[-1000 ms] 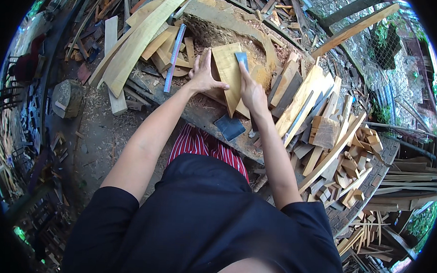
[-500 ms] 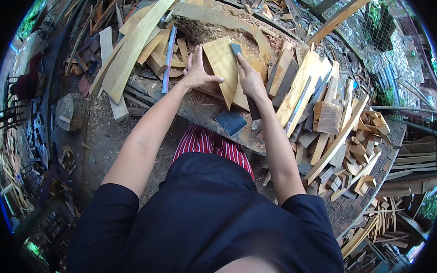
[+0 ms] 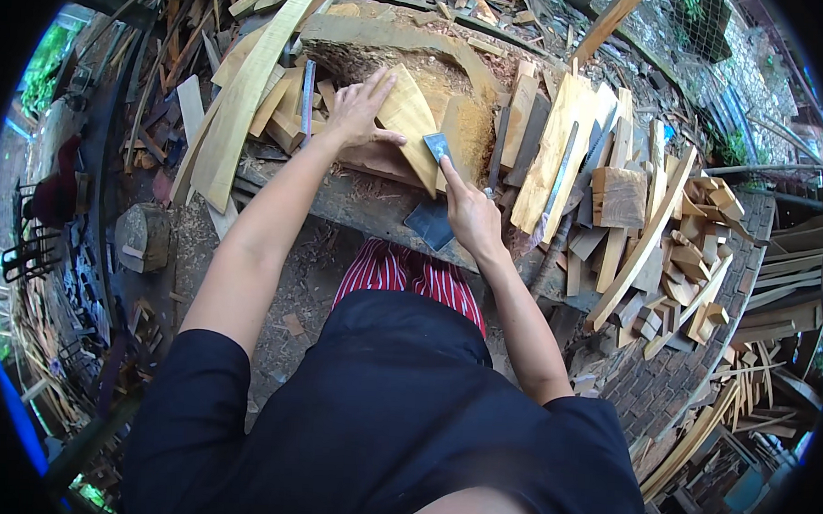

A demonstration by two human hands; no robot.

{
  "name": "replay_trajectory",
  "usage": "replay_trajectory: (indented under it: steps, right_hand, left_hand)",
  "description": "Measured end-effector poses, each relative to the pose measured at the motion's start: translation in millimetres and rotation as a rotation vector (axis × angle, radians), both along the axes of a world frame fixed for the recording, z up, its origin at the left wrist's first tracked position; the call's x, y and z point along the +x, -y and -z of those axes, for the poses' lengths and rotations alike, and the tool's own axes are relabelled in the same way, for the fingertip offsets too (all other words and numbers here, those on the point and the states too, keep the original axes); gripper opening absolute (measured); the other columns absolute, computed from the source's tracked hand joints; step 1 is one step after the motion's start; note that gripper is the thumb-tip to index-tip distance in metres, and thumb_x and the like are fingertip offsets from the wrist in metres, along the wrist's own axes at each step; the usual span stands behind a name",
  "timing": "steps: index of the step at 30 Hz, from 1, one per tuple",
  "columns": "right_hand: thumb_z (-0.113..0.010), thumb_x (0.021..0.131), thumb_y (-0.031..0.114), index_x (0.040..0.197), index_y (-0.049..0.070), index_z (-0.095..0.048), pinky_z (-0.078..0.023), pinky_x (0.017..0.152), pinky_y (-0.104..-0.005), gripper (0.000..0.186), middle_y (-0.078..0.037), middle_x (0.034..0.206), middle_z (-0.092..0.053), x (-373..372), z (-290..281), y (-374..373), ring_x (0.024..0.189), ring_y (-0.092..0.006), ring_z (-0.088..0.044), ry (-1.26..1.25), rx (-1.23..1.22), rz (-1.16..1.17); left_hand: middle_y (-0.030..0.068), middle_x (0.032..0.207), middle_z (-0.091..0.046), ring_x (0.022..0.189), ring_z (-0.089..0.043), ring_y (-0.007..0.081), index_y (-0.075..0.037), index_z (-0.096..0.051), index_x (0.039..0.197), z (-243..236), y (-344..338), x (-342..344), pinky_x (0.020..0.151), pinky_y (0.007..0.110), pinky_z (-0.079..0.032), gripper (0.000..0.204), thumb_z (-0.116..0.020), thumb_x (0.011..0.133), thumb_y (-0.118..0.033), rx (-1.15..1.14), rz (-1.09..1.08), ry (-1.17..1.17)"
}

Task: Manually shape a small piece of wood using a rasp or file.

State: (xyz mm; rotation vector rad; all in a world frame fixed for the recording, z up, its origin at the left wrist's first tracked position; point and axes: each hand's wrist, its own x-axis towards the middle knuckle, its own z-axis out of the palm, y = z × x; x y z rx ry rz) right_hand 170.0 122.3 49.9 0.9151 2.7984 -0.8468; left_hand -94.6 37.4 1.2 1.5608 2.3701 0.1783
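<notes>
A pale, tapered wooden board [image 3: 405, 110] lies slanted on the workbench, its narrow end toward me. My left hand [image 3: 358, 115] grips its left side, with the fingers spread at the far end and the thumb stretched over the near part. In my right hand [image 3: 473, 216] is a small dark grey flat piece [image 3: 437, 147] that looks like sandpaper. The index finger presses it against the board's right edge, near the narrow end. A dark square sheet [image 3: 429, 224] rests on the bench's near edge, just below the board. The undersides of both hands are hidden.
Wooden offcuts [image 3: 618, 198] crowd the bench to the right. A hollowed, sawdust-covered log [image 3: 375, 33] stands behind the board. Long curved planks [image 3: 258, 94] lean at the left, with a stump [image 3: 142, 238] on the ground nearby. A dark strip [image 3: 500, 146] is right of the board.
My right hand has drawn the dark piece down the board's right edge, toward me. My left hand stays on the board, its fingers farther over the far end. The view has shifted slightly.
</notes>
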Motion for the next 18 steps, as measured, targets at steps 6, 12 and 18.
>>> replay_trajectory:
  steps: [6,12,18]
  right_hand:
    - [-0.046,0.096,0.016,0.146,0.03,-0.041,-0.053,0.063,-0.0491,0.052,-0.024,0.079,-0.063,3,2,-7,0.071,-0.0396,-0.066,-0.022,0.119,-0.053]
    - [-0.047,0.091,0.008,0.147,0.029,-0.041,-0.055,0.061,-0.0486,0.06,-0.023,0.073,-0.062,38,-4,-23,0.065,-0.0372,-0.067,0.068,0.103,-0.248]
    - [-0.046,0.09,0.007,0.146,0.028,-0.041,-0.055,0.061,-0.0477,0.06,-0.022,0.076,-0.065,-23,7,-27,0.066,-0.0363,-0.067,-0.079,0.126,-0.334]
  left_hand:
    - [0.0119,0.161,-0.009,0.139,-0.025,0.0446,-0.009,-0.019,0.154,28,22,7,0.113,0.057,-0.025,0.123,-0.071,0.063,-0.074,0.19,-0.167,0.051]
    - [0.025,0.137,-0.051,0.126,-0.052,0.0353,-0.004,-0.031,0.149,-6,35,-28,0.106,0.037,-0.04,0.088,-0.073,0.082,-0.043,0.145,-0.157,0.3]
    - [0.0232,0.13,-0.058,0.119,-0.059,0.0283,-0.005,-0.039,0.146,-12,16,-27,0.1,0.034,-0.044,0.076,-0.074,0.084,-0.033,0.114,-0.254,0.478]
